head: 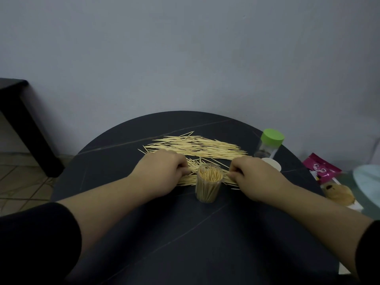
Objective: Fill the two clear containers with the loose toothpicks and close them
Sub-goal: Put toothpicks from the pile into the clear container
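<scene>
Where the worktop [185, 233] lies nearest, an open jar [208, 188] stands upright, packed full; the left hand [164, 169] and right hand [254, 176] flank it, each grip curled onto loose toothpicks [186, 179] beside it. Beyond, more lie spread; far right stands a green-lidded jar [269, 146], a white lid [272, 163] before it

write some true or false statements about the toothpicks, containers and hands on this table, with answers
1. The clear round container nearest the person stands upright, packed with toothpicks. True.
2. That container has its lid on. False: its top is open.
3. The clear jar with the green cap lies on its side. False: it stands upright at the right rear.
4. The left hand and the right hand each grip loose wooden toothpicks on the round dark table. True.
</scene>
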